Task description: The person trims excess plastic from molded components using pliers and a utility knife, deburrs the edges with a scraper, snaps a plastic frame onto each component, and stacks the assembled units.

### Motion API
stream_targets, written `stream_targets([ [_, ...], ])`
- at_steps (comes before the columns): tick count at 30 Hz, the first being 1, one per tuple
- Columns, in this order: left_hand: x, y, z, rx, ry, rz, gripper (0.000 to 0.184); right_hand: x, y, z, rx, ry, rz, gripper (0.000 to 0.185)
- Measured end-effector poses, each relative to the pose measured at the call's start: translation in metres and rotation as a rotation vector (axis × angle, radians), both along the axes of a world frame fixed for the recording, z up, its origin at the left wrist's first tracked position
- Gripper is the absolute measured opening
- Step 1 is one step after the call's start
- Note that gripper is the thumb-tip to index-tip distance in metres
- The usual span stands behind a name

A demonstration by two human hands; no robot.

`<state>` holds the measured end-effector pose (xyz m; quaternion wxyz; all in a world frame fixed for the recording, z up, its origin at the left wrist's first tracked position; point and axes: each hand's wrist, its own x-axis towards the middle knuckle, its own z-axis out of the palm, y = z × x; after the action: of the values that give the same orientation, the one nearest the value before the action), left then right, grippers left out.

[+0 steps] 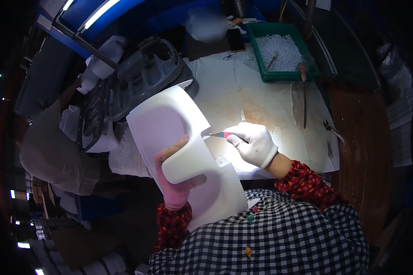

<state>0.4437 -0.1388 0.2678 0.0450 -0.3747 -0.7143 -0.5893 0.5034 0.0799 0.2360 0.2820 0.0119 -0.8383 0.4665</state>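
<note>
A large white moulded plastic part [192, 114], with two deep hollows and a ridge between them, leans tilted at the near side of the table. My left hand [173, 190] is closed around that ridge from the left, its fingers reaching into the upper hollow. In a white glove, my right hand [252, 144] grips a small knife [223, 134] with a red and blue handle. The thin blade points left and meets the right edge of the plastic part, near the upper hollow. Part of the knife's handle is hidden inside the glove.
A green tray [314, 75] of white pellets stands at the back right. Pliers or cutters [328, 126] lie at the right table edge. Grey moulded parts [147, 78] are stacked to the left, where another person [55, 146] handles white pieces. A phone [236, 40] lies behind.
</note>
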Motion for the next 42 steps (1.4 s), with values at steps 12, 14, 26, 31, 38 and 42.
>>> stream_targets([
  [12,-0.006,0.023,0.026,-0.04,0.039,-0.017,0.078,-0.007,0.057,-0.074,-0.646,-0.376,-0.261,0.02],
  [14,-0.025,0.015,0.04,-0.11,0.271,-0.056,0.074,0.009,0.081,-0.118,-0.647,-0.452,-0.343,0.019],
  [26,-0.03,0.1,0.053,0.236,-0.641,-0.445,0.06,0.002,0.242,-0.137,0.031,-0.545,-0.977,0.036],
  [31,-0.039,0.116,0.053,0.348,-0.632,-0.361,0.045,0.004,0.239,-0.133,-0.159,-0.342,-0.786,0.04],
  [38,-0.046,0.121,0.05,0.316,-0.652,-0.389,0.038,-0.014,0.163,0.039,-0.295,-0.115,-0.278,0.033],
  [42,-0.041,0.125,0.044,0.274,-0.524,-0.336,0.037,-0.059,0.162,0.022,0.07,-0.083,-0.308,0.027],
])
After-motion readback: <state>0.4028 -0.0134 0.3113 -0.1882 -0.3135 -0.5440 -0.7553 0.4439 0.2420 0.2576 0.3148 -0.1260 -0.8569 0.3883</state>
